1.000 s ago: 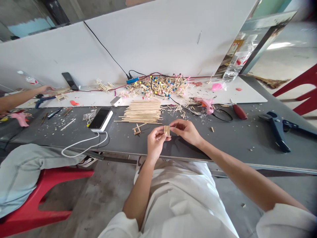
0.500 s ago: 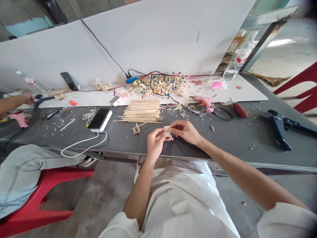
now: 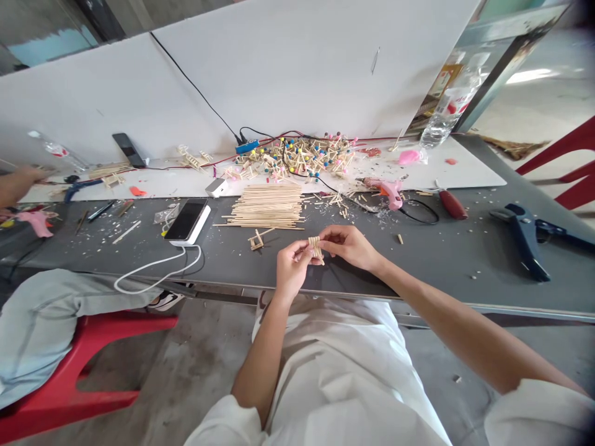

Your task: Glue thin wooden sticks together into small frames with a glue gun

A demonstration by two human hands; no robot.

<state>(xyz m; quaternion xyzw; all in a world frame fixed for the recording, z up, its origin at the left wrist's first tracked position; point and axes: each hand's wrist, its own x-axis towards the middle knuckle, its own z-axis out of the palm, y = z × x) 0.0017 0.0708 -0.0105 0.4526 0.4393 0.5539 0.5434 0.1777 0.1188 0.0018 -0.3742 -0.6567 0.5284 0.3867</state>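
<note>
Above the grey table's front edge, a small assembly of short wooden sticks is held between both hands. My left hand pinches its left and lower side, thumb on top. On its right side, the fingertips of my right hand are closed on it. The fingers hide part of the assembly. Just left of the hands lies a small wooden stick frame with one stick jutting out. A row of long thin wooden sticks lies behind it.
Behind are a heap of stick pieces with coloured balls and a pink glue gun. At right lie a red-handled tool and dark blue cutters. A phone on a white power bank is at left, near another person's leg.
My hands stay nearly in place, with the stick assembly turned slightly between the fingers. At far left, the other person's hand has moved left.
</note>
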